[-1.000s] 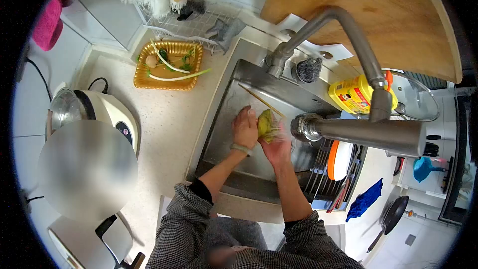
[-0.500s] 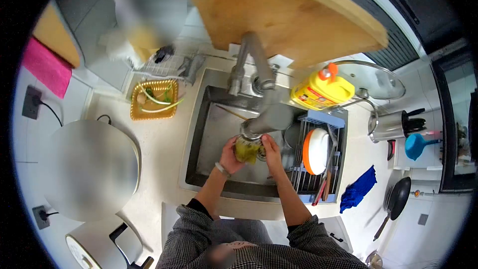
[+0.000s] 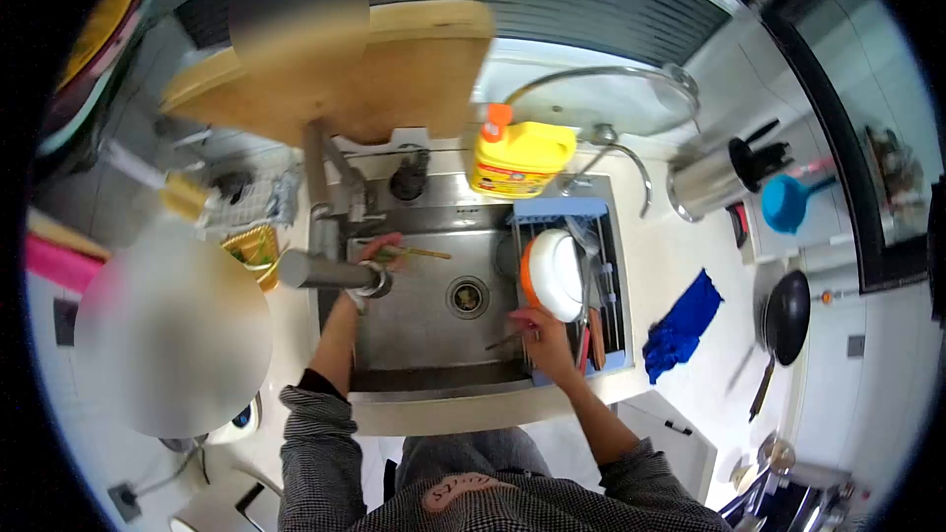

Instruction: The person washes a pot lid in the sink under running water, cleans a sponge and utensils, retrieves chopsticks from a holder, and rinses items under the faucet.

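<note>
My left hand (image 3: 378, 252) is at the left side of the steel sink (image 3: 424, 335), partly hidden behind the grey faucet (image 3: 325, 272). Its fingers are closed around a thin brown chopstick (image 3: 430, 253) that points right, with a little yellow-green beside the fingers. At the sink's right side, my right hand (image 3: 544, 337) pinches another thin dark stick, which looks like a chopstick (image 3: 503, 341). Just above that hand, a white and orange bowl (image 3: 554, 276) stands tilted in the blue-edged dish rack (image 3: 560, 208). The drain (image 3: 467, 298) lies between my hands.
A yellow detergent jug (image 3: 522, 160) and a glass lid (image 3: 611, 99) stand behind the rack. A wooden board (image 3: 394, 79) leans at the back. To the right are a blue cloth (image 3: 682, 327) and a hanging black pan (image 3: 787, 317). A golden basket (image 3: 258, 254) sits left.
My hands have parted from the yellow-green cloth they held together under the faucet. The left has moved left and taken a chopstick; the right has moved to the rack's edge. The view has shifted.
</note>
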